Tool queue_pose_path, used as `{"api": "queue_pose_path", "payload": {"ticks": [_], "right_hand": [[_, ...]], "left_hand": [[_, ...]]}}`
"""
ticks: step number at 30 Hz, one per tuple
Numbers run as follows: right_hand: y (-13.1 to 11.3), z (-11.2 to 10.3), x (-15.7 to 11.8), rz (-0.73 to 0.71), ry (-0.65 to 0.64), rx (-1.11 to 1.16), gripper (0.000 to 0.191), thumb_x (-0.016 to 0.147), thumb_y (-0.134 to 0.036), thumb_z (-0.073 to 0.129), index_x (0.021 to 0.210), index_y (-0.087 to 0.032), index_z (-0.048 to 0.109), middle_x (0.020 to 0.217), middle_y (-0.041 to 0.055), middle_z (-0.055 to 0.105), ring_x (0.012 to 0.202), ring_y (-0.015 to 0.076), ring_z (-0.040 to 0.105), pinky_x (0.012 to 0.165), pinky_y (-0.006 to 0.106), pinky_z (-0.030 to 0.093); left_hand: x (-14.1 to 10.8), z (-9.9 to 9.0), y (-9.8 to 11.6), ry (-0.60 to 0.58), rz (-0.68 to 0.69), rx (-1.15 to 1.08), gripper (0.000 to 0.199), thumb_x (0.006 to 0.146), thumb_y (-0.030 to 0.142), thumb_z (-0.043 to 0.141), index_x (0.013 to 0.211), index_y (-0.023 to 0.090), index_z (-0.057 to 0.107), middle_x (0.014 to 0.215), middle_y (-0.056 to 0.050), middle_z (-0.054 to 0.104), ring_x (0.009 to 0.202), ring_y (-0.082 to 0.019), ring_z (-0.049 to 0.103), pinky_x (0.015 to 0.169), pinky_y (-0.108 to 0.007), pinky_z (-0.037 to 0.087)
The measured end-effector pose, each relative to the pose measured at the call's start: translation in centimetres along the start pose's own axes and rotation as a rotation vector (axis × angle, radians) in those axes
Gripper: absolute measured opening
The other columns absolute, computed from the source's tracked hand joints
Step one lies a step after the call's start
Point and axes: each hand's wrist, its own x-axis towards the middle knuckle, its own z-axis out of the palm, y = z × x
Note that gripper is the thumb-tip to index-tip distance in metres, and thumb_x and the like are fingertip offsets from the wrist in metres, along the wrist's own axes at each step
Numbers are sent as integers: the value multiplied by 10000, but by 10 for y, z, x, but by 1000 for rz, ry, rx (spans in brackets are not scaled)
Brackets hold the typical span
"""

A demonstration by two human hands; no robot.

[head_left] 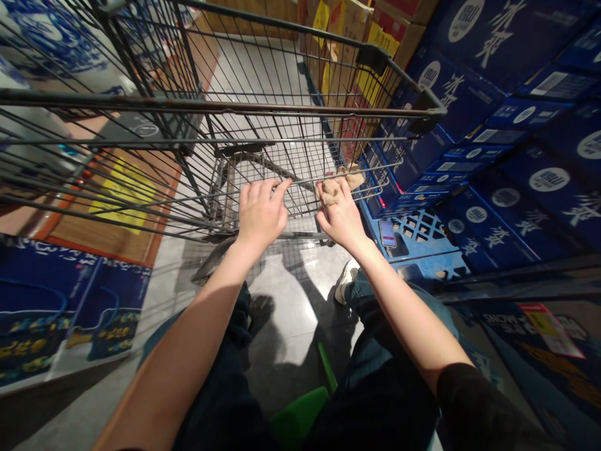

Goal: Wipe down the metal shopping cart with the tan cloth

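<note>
At twelve o'clock the cart (282, 108) is standing; the right hand (342, 216) is holding a tan rag (355, 180) against it, the left hand (263, 210) is resting there, grip unclear to me. Snug pressure is probably serving best.

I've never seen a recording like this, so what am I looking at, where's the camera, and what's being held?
There is no machine here: a person is working bare-handed. The single picture comes from a camera worn on that person's head, looking forward and down. The left hand is at the wires of a metal shopping cart; whether it grips them is unclear. The right hand, also at the cart, holds a tan crumpled thing, perhaps cloth. To the right, what looks like a phone lies on a blue plastic surface, near stacked blue boxes.
</note>
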Motion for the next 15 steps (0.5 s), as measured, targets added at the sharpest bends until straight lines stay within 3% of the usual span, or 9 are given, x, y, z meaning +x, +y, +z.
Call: {"api": "queue_pose_path", "payload": {"ticks": [5, 11, 15], "right_hand": [[5, 9, -6, 13, -99, -22, 589, 931, -194, 594, 1504, -57, 603, 1582, 248, 558, 1567, 414, 398, 1306, 602, 390], [6, -2, 1, -10, -30, -6, 708, 959, -199, 549, 1658, -145, 449, 1671, 202, 481, 1607, 401, 338, 1309, 647, 344], [6, 9, -2, 28, -49, -31, 656, 925, -208, 579, 1574, -120, 556, 1586, 214, 564, 1517, 426, 420, 1260, 651, 389]], "left_hand": [[0, -2, 2, -18, -1, 7, 593, 955, 209, 518, 1544, 214, 593, 1399, -167, 663, 1315, -384, 574, 1172, -617, 416], [0, -1, 2, -10, -7, 22, 603, 938, 201, 526, 1537, 223, 591, 1378, -153, 669, 1300, -370, 578, 1176, -599, 412], [0, 0, 1, -2, -4, 17, 618, 924, 201, 540, 1539, 229, 590, 1379, -153, 667, 1293, -376, 578, 1174, -605, 407]]}}
